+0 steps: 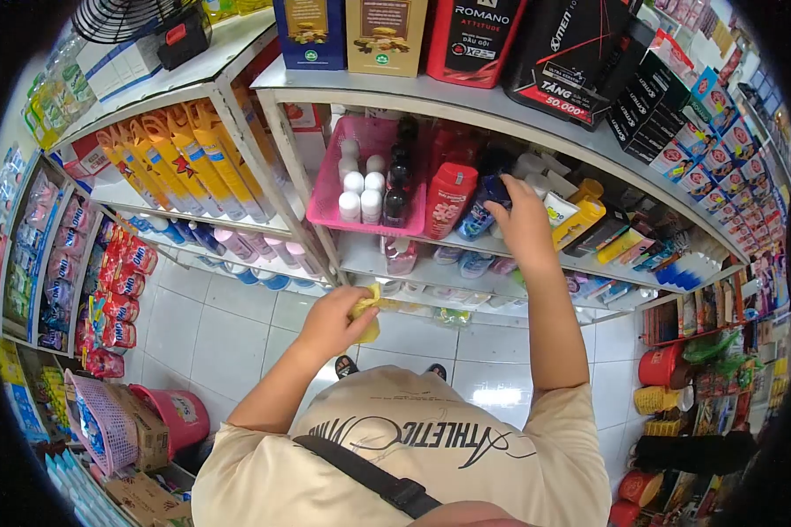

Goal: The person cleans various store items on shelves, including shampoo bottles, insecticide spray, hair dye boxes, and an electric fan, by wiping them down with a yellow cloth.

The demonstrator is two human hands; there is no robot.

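My right hand (520,213) is closed on a dark blue bottle (477,213) at the middle shelf. Just left of that bottle stands a red bottle (451,200). Farther left, a pink basket (327,204) holds several white-capped and black-capped roll-on bottles. My left hand (336,318) is closed around a crumpled yellow cloth (367,316), below the shelf front and over the floor. Right of my right hand are a white tube (560,209) and a yellow bottle (580,221). My right fingertips partly hide the dark blue bottle's top.
Large Romano (473,44) and X-Men (562,61) packages stand on the top shelf (387,86). Orange packs (180,149) fill the left shelf. A pink bucket (180,417) and a lilac basket (105,422) stand lower left. Red containers (664,366) are at right.
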